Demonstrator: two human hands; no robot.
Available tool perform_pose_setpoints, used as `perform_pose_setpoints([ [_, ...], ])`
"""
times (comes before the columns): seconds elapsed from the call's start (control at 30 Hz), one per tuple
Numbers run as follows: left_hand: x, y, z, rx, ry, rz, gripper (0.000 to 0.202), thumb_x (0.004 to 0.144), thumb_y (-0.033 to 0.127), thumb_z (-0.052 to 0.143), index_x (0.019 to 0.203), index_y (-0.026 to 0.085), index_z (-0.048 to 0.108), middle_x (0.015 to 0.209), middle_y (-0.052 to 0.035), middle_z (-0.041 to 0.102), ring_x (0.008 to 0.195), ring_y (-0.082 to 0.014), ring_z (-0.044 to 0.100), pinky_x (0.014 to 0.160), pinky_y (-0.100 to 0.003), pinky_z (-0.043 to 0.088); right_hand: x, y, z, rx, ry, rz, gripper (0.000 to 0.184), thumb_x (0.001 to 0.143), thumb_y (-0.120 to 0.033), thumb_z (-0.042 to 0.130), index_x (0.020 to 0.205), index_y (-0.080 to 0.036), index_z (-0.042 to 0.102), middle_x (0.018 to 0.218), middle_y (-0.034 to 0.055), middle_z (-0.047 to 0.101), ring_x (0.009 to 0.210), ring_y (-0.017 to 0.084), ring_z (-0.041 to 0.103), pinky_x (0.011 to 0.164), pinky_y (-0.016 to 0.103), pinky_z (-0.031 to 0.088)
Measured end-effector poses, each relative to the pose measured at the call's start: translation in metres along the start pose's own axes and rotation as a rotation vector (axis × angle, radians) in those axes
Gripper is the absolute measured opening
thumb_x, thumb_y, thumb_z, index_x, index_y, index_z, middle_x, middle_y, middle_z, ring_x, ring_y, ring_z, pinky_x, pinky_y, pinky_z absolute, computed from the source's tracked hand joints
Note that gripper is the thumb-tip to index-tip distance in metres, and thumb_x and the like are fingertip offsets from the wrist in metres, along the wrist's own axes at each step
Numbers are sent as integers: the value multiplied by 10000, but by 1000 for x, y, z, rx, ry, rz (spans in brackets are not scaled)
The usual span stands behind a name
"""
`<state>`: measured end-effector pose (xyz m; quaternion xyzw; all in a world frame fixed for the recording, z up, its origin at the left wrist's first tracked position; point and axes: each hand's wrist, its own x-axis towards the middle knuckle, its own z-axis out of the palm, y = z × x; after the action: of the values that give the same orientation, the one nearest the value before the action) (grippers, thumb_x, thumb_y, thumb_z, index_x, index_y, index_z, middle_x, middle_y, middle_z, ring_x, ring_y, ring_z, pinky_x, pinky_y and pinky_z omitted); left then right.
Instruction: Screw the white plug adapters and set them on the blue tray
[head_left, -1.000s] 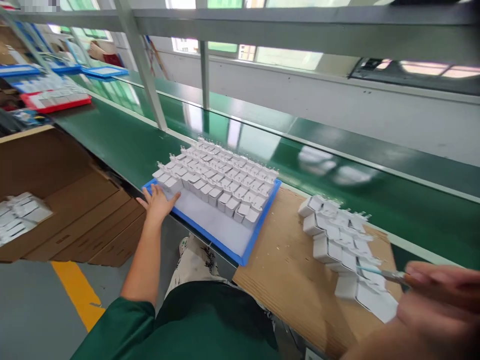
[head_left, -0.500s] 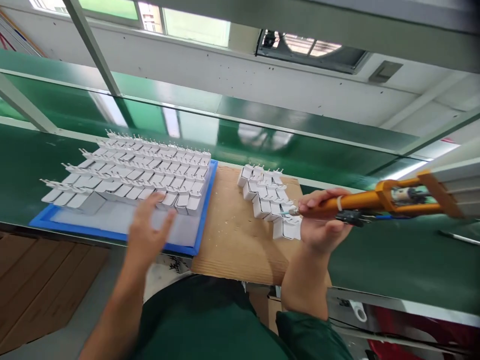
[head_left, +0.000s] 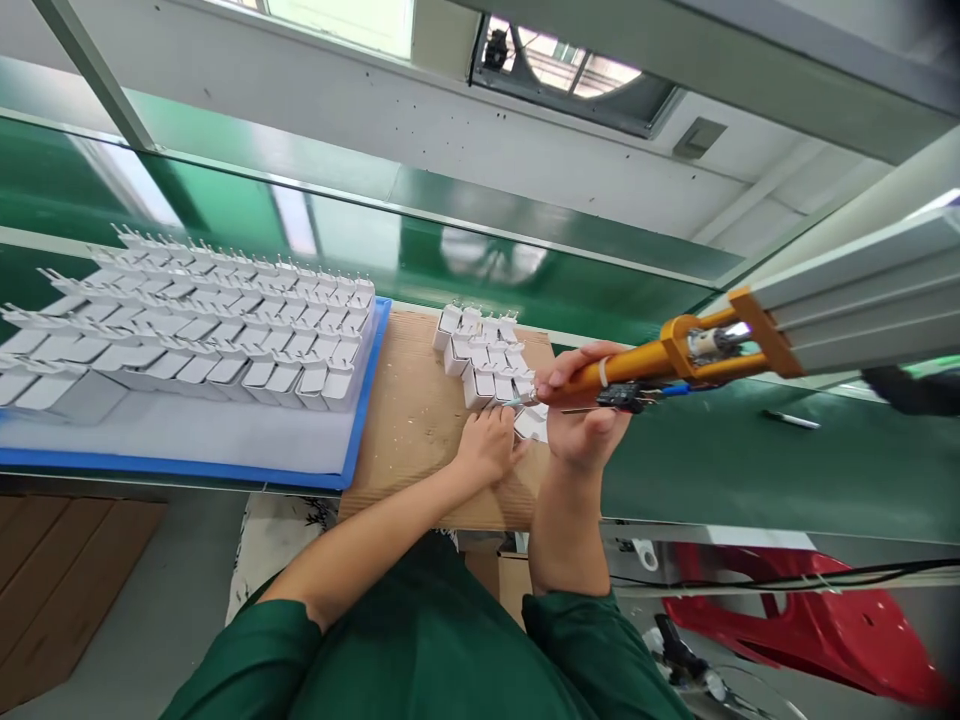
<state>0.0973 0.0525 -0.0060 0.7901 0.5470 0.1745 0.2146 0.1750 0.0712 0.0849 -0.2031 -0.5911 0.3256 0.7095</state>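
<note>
Orange tool (head_left: 649, 357) rests gripped in right hand (head_left: 577, 432).

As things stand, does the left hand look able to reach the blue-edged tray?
Probably yes: between the left hand and the tray, I see only flat cardboard.

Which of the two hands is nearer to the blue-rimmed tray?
Left. The left hand is right of the blue-rimmed tray, at the white plugs on the cardboard; the right hand is farther right, around the orange tool.
</note>
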Motion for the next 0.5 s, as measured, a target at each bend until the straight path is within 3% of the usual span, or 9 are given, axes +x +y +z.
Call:
perform_pose_setpoints([
  [0.13,-27,-32,-17,-68,-10,49,282,955,337,606,1193,186,615,1117,-88,746,1063,-270,690,918,-367,514,-3,-2,-6,-40,-10,16,525,699,-714,747,1068,-353,655,728,-31,529,574,159,476,523,310,442],
  [0.3,-80,-82,-42,-333,75,-19,371,901,270,675,1265,207,647,1181,-80,753,1046,-264,689,901,-375,536,-3,2,-5,-12,22,-9,524,679,-719,756,1045,-352,675,706,-38,533,546,151,469,495,301,418],
  [0.5,-97,-97,-51,-526,126,-9,415,894,328,699,1294,221,674,1294,-93,728,1176,-276,664,997,-392,514,0,3,7,35,17,-48,484,711,-678,760,1054,-344,693,699,-33,544,540,146,470,482,300,406],
])
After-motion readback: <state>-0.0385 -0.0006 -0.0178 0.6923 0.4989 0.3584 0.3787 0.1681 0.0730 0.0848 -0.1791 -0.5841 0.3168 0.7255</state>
